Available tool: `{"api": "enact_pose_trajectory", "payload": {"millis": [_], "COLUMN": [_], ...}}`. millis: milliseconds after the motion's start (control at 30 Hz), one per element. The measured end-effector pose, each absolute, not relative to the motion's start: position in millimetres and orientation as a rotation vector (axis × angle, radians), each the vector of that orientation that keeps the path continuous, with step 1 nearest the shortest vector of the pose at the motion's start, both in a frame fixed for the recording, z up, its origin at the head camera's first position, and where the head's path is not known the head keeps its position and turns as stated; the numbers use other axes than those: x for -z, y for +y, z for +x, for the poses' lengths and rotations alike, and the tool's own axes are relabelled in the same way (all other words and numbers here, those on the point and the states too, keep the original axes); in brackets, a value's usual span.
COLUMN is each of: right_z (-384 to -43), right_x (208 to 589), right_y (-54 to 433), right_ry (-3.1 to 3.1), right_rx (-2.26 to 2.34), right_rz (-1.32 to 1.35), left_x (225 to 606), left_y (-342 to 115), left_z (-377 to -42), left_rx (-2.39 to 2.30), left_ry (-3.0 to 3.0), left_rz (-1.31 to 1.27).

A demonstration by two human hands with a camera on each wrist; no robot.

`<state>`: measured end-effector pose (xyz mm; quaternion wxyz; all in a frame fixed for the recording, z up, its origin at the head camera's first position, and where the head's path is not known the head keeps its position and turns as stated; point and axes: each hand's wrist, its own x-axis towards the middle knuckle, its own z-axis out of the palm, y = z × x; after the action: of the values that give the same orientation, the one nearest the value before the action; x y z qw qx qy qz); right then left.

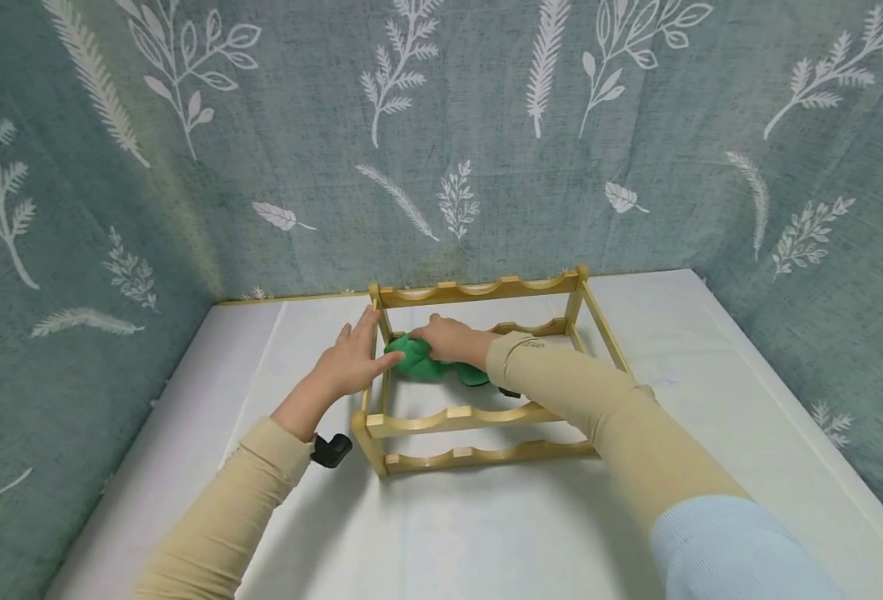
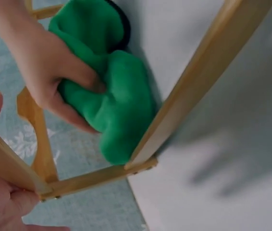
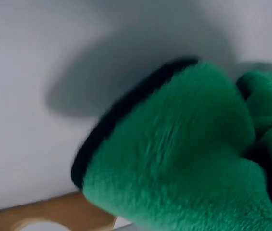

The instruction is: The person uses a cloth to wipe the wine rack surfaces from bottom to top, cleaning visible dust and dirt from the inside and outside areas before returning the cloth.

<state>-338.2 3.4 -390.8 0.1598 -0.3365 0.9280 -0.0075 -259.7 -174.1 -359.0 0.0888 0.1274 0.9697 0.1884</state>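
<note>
A wooden wine rack (image 1: 456,421) with scalloped rails stands on the white surface. My left hand (image 1: 347,358) holds its left upper side rail, thumb on the inner side and fingers on the outer. In the left wrist view that rail runs between the thumb and the fingers. My right hand (image 1: 452,340) reaches inside the frame and grips a bunched green cloth (image 2: 126,101) with a dark edging. One end of the cloth lies against the rack's lower left side rail (image 2: 193,72). Up close in the right wrist view, the fluffy cloth (image 3: 174,149) hides the right fingers.
The white tabletop (image 1: 471,533) surrounds the rack. Behind and on both sides hangs a grey-green cloth backdrop (image 1: 299,150) with white leaf prints. A small black device (image 1: 332,450) is strapped at my left wrist. My right forearm (image 1: 599,400) crosses over the rack's right half.
</note>
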Motion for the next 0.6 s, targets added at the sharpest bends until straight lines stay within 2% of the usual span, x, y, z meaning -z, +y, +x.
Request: {"api": "enact_pose_trajectory", "payload": {"millis": [267,433,600], "right_z": [-343,-361,-379], "right_x": [386,399,406], "right_y": [33,86,130], "right_ry": [2.623,2.588,2.536], "right_rx": [-0.178,-0.220,-0.376], "right_rz": [-0.807,-0.782,-0.612], "left_x": [362,363,362], "left_y": [-174,-175,-176], "left_z": [-260,-257,-257], "left_rx": [-0.572,-0.579,-0.583], "left_ry": [2.907,2.897,2.909], "left_rz": [0.364,0.357,0.362]}}
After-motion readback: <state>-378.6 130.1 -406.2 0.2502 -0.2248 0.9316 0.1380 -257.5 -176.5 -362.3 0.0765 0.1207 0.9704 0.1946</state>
